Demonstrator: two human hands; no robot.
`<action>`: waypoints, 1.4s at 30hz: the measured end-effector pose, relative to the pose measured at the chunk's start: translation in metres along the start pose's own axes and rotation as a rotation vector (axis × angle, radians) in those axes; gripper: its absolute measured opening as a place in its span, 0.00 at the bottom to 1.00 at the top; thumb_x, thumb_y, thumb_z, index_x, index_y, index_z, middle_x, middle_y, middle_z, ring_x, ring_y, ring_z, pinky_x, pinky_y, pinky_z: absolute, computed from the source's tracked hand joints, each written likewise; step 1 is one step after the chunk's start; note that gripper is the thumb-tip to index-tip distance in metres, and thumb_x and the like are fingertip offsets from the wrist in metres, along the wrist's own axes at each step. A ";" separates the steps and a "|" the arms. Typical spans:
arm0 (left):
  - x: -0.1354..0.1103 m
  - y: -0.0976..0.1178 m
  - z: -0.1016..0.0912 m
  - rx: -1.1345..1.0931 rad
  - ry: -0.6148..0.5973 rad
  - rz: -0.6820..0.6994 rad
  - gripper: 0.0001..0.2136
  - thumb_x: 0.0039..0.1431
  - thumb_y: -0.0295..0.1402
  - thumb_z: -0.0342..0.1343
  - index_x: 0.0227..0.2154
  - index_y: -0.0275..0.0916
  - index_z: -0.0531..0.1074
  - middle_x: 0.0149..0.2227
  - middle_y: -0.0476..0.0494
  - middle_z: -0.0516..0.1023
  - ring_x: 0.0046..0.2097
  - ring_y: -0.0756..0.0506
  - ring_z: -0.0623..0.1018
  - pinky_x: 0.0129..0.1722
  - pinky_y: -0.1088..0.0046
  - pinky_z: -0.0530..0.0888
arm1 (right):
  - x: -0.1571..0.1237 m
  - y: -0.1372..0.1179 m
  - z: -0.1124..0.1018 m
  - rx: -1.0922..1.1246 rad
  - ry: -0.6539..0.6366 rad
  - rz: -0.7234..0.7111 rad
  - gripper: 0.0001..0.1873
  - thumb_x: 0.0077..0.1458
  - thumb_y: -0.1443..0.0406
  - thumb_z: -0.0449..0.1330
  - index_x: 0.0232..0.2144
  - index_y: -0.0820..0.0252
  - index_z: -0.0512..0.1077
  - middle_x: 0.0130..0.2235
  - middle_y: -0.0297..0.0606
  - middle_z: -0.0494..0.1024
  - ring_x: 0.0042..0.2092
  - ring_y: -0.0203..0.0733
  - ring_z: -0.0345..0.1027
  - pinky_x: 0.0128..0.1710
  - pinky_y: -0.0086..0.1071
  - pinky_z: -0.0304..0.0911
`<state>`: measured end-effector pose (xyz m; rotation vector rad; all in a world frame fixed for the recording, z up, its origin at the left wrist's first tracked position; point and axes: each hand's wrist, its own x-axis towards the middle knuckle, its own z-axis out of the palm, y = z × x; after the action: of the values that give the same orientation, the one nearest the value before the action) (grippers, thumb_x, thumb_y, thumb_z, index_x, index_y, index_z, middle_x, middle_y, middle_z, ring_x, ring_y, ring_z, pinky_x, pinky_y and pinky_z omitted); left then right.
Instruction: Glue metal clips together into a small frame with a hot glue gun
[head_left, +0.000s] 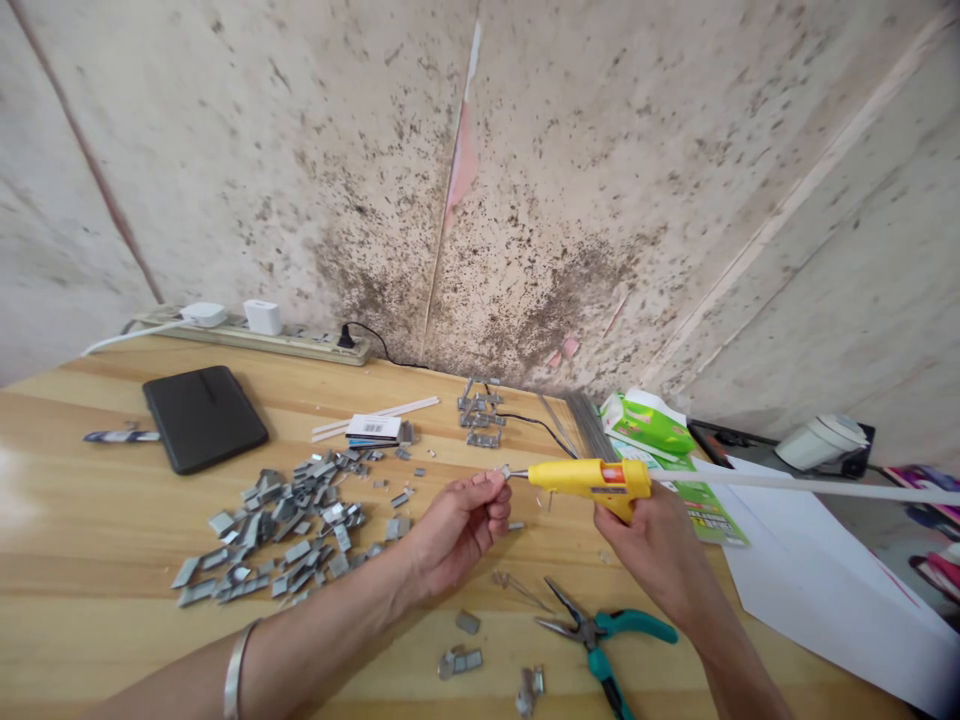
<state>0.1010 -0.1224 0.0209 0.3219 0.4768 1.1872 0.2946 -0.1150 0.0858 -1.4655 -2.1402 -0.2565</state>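
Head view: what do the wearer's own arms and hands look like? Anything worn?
The left hand and right hand are both ungloved. No sleeves show on either forearm. The left forearm wears a smooth, narrow, silver-coloured bracelet; the right forearm shows nothing worn.

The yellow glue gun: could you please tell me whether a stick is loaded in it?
Yes, it is in: a white stick enters the back of the yellow glue gun, with a long length outside.
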 end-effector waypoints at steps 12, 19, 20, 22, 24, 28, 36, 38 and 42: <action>0.000 0.000 0.002 0.141 0.079 0.082 0.06 0.48 0.27 0.60 0.23 0.33 0.68 0.20 0.53 0.61 0.21 0.56 0.62 0.20 0.83 0.60 | -0.001 0.002 0.001 -0.029 -0.041 -0.012 0.11 0.44 0.66 0.49 0.13 0.57 0.60 0.16 0.33 0.63 0.20 0.38 0.58 0.20 0.30 0.49; 0.001 -0.003 -0.001 0.222 0.101 0.139 0.08 0.44 0.30 0.62 0.22 0.33 0.68 0.19 0.53 0.62 0.21 0.56 0.61 0.20 0.81 0.59 | -0.002 0.003 0.002 -0.033 -0.058 -0.011 0.10 0.45 0.66 0.49 0.17 0.59 0.66 0.19 0.35 0.66 0.21 0.39 0.59 0.22 0.31 0.50; 0.001 -0.003 -0.001 0.231 0.101 0.139 0.08 0.44 0.30 0.63 0.23 0.33 0.68 0.19 0.53 0.62 0.21 0.56 0.61 0.20 0.81 0.59 | -0.002 0.004 0.002 -0.034 -0.059 -0.015 0.10 0.45 0.66 0.49 0.18 0.59 0.67 0.19 0.36 0.67 0.21 0.39 0.59 0.22 0.31 0.51; 0.002 -0.003 -0.001 0.251 0.098 0.143 0.09 0.44 0.32 0.63 0.23 0.33 0.68 0.19 0.54 0.62 0.21 0.56 0.61 0.20 0.81 0.59 | -0.001 0.004 0.003 -0.035 -0.060 -0.022 0.10 0.45 0.66 0.49 0.18 0.59 0.67 0.19 0.36 0.67 0.22 0.40 0.60 0.23 0.31 0.51; 0.002 -0.003 -0.001 0.271 0.092 0.149 0.10 0.43 0.33 0.63 0.23 0.34 0.68 0.18 0.54 0.62 0.21 0.56 0.61 0.20 0.81 0.58 | -0.001 0.005 0.004 -0.043 -0.051 -0.024 0.10 0.45 0.65 0.48 0.18 0.59 0.67 0.19 0.36 0.66 0.22 0.40 0.60 0.23 0.31 0.51; 0.002 -0.004 -0.001 0.296 0.094 0.149 0.11 0.42 0.34 0.63 0.23 0.34 0.68 0.18 0.54 0.61 0.21 0.56 0.60 0.20 0.81 0.57 | -0.001 0.005 0.005 -0.052 -0.066 -0.017 0.10 0.45 0.65 0.49 0.19 0.59 0.67 0.17 0.34 0.65 0.21 0.39 0.59 0.23 0.31 0.50; 0.001 -0.005 0.001 0.350 0.095 0.162 0.11 0.43 0.34 0.63 0.23 0.34 0.67 0.17 0.55 0.61 0.21 0.56 0.59 0.21 0.80 0.57 | -0.002 0.006 0.006 -0.037 -0.072 0.035 0.09 0.45 0.65 0.49 0.18 0.59 0.66 0.16 0.33 0.62 0.20 0.39 0.58 0.22 0.31 0.50; 0.001 -0.004 0.001 0.363 0.097 0.160 0.11 0.43 0.35 0.62 0.23 0.34 0.67 0.17 0.55 0.61 0.21 0.56 0.59 0.21 0.80 0.57 | -0.002 0.007 0.006 -0.038 -0.084 0.031 0.10 0.46 0.65 0.49 0.18 0.59 0.66 0.15 0.33 0.61 0.21 0.40 0.58 0.22 0.31 0.50; 0.001 -0.003 0.002 0.383 0.103 0.172 0.12 0.43 0.36 0.63 0.24 0.34 0.67 0.17 0.55 0.61 0.21 0.56 0.60 0.21 0.80 0.57 | -0.003 0.007 0.006 -0.038 -0.100 0.012 0.13 0.47 0.66 0.49 0.14 0.57 0.62 0.14 0.33 0.61 0.23 0.41 0.59 0.22 0.30 0.50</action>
<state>0.1049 -0.1227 0.0204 0.6428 0.7807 1.2808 0.3001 -0.1115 0.0784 -1.5423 -2.2160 -0.2247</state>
